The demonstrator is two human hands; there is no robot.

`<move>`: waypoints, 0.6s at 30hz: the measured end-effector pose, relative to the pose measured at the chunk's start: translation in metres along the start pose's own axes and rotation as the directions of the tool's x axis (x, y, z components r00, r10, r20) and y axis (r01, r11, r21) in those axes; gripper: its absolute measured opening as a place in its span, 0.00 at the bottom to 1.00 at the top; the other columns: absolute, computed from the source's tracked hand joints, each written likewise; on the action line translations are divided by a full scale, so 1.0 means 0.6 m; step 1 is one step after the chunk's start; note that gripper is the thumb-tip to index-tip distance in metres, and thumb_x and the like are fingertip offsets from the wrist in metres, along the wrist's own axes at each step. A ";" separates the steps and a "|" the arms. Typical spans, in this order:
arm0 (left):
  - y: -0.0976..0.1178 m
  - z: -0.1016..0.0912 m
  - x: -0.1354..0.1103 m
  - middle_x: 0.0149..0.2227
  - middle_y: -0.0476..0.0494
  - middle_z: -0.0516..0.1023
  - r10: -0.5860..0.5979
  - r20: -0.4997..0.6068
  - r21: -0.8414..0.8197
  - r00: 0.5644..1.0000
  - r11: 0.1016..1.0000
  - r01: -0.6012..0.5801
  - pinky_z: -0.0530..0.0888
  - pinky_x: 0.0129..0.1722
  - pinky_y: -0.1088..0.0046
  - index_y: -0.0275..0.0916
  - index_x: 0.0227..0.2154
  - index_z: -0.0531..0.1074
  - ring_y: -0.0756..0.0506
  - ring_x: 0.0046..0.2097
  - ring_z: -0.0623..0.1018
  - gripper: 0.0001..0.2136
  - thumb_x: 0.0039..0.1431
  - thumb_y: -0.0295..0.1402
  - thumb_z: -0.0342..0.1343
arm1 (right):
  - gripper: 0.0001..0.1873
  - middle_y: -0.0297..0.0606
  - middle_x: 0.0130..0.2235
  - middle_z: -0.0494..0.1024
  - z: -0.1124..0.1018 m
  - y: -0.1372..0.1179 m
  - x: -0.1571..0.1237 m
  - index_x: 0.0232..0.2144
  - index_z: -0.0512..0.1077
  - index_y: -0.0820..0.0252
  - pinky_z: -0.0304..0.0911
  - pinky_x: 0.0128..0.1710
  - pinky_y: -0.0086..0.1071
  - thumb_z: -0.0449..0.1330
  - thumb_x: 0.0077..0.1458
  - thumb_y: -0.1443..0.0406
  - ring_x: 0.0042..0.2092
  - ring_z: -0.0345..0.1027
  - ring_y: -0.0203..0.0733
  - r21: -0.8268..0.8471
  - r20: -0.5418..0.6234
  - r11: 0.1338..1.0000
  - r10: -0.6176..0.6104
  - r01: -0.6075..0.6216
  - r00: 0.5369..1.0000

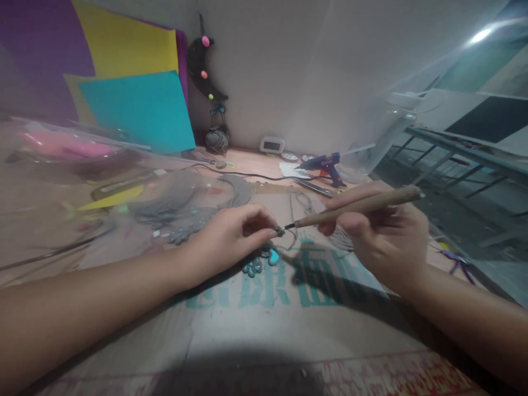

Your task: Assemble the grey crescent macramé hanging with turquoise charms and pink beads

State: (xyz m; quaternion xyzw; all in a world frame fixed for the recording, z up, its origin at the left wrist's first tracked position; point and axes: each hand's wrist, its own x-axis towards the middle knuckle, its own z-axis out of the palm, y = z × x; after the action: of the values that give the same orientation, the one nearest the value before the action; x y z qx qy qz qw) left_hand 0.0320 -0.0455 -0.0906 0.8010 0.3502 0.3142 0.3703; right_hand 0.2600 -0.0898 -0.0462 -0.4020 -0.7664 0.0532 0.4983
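Observation:
My left hand (235, 231) pinches a small grey corded piece (281, 232) between thumb and fingertips. My right hand (383, 231) is closed around a wooden-handled tool (355, 208). Its thin dark tip meets the pinched piece; what kind of tip it is, I cannot tell. Just below the left fingertips lie small grey-edged ornaments with turquoise centres (273, 256), partly covered by the hand. A loose grey cord (305, 204) curls on the work surface between and behind the hands.
Along the back stand a blue glue gun (324, 165), a small white digital clock (271, 144) and a grey yarn ball (216, 140). A black crescent (200, 69) hangs on the wall. Clear plastic packs (66, 146) and a grey crescent (237, 190) lie to the left.

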 end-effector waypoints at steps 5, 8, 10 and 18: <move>0.002 0.000 -0.001 0.31 0.51 0.79 0.007 -0.009 0.008 1.000 1.000 -0.007 0.71 0.34 0.76 0.40 0.35 0.74 0.50 0.33 0.76 0.05 0.62 0.34 0.57 | 0.08 0.34 0.30 0.78 -0.001 0.000 0.002 0.31 0.76 0.54 0.68 0.33 0.36 0.65 0.57 0.57 0.31 0.73 0.38 0.022 0.029 1.000 -0.012 0.012 1.000; 0.002 0.001 -0.001 0.31 0.51 0.79 0.006 -0.007 -0.004 1.000 1.000 -0.006 0.71 0.33 0.76 0.40 0.36 0.74 0.50 0.33 0.77 0.05 0.62 0.34 0.57 | 0.09 0.33 0.28 0.77 -0.001 -0.001 0.001 0.31 0.76 0.54 0.68 0.31 0.36 0.65 0.57 0.56 0.29 0.72 0.38 0.017 0.035 1.000 0.008 -0.009 0.999; 0.002 0.001 0.000 0.31 0.50 0.80 -0.005 -0.003 -0.015 1.000 1.000 0.005 0.71 0.33 0.76 0.40 0.36 0.74 0.50 0.33 0.77 0.05 0.62 0.35 0.57 | 0.08 0.33 0.30 0.78 -0.002 -0.001 0.001 0.30 0.76 0.54 0.67 0.29 0.34 0.63 0.59 0.58 0.28 0.72 0.36 0.025 -0.014 1.000 -0.010 0.010 1.000; 0.003 -0.001 0.001 0.31 0.52 0.79 0.007 -0.013 0.023 1.000 1.000 -0.007 0.69 0.32 0.77 0.40 0.35 0.74 0.51 0.33 0.75 0.04 0.61 0.34 0.58 | 0.10 0.33 0.27 0.77 0.003 0.003 0.001 0.32 0.76 0.54 0.68 0.30 0.35 0.64 0.57 0.54 0.28 0.72 0.37 0.004 0.061 0.999 0.034 -0.034 0.998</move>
State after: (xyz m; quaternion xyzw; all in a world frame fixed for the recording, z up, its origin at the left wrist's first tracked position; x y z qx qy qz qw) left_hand 0.0323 -0.0457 -0.0884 0.8044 0.3532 0.3166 0.3578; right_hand 0.2593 -0.0877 -0.0477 -0.4120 -0.7741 0.0757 0.4746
